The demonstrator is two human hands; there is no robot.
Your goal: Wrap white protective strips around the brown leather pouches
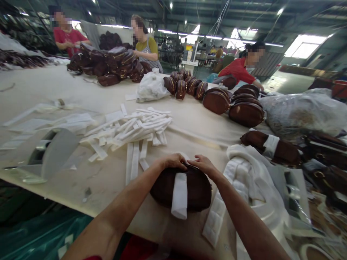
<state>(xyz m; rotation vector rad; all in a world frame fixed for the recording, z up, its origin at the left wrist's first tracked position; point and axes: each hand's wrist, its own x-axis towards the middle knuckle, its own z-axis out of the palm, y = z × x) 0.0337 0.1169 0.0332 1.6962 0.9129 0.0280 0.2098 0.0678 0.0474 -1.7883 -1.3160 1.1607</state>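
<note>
A dark brown handbag [199,189] lies in front of me near the table's front edge. A white strip [179,195] runs down over its near side, its lower end hanging loose. My left hand [173,161] grips the bag's far top edge, thumb over the near side and fingers partly hidden behind. Close beside it, my right hand [203,164] rests at the same edge with its fingers stretched out to the left. A bit of white material shows between the two hands; whether either one pinches it is not visible.
Loose white strips [135,126] are heaped ahead to the left, near a tape dispenser [51,155]. Padded white wrapping [244,173] lies right, by a second dispenser [294,191]. Finished-looking brown bags [246,112] and a large plastic bag [306,112] stand beyond. Several people work across the table.
</note>
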